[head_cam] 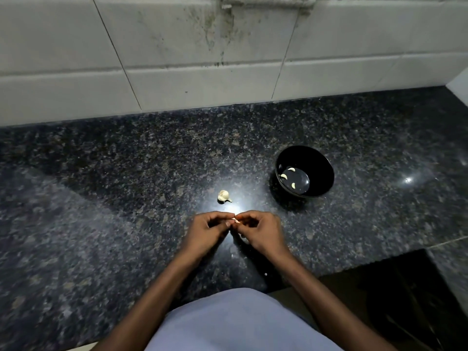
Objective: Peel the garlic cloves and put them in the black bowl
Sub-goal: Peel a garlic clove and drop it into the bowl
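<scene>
Head view: my left hand [206,233] and right hand [260,230] both pinch one small pale garlic clove [236,220], skin partly lifted. Round glossy black bowl [321,178] lies far right, nearer my right hand.

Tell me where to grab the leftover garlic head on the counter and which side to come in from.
Pinch the garlic head across its rounded pale body, coming from above. It lies on the granite counter, apart from the black bowl, with open space around it. A thin tail sticks out toward the right; that part looks too flimsy to hold, so avoid it.
</scene>
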